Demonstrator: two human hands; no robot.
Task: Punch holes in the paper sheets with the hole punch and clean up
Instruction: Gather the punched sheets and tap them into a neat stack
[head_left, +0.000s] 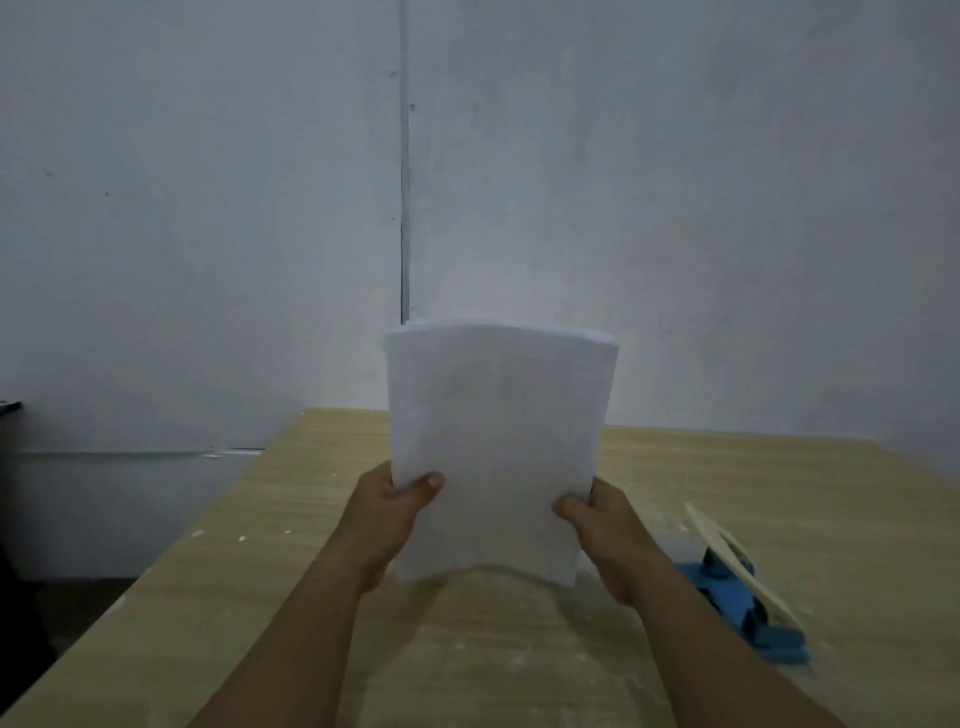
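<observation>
We hold a white paper stack (498, 447) upright w/ left hand (387, 512) & right hand (605, 527) pinching its sides above the woodgrain table (260, 519); blue hole punch (748, 597) at right.

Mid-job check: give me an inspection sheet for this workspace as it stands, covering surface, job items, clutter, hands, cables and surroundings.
Surface: light wood-grain table, with small pale specks and scuffs, mostly near the left edge.
Job's things: stack of white paper sheets held upright, its lower edge just above the table; blue hole punch with a cream lever on the table to the right, apart from the stack.
Clutter: nothing seen beyond the specks.
Hands: left hand grips the stack's lower left edge; right hand grips its lower right edge.
Cables: nothing seen.
Surroundings: plain grey panelled wall with a vertical seam; dark object at far left, too cut off to identify.
</observation>
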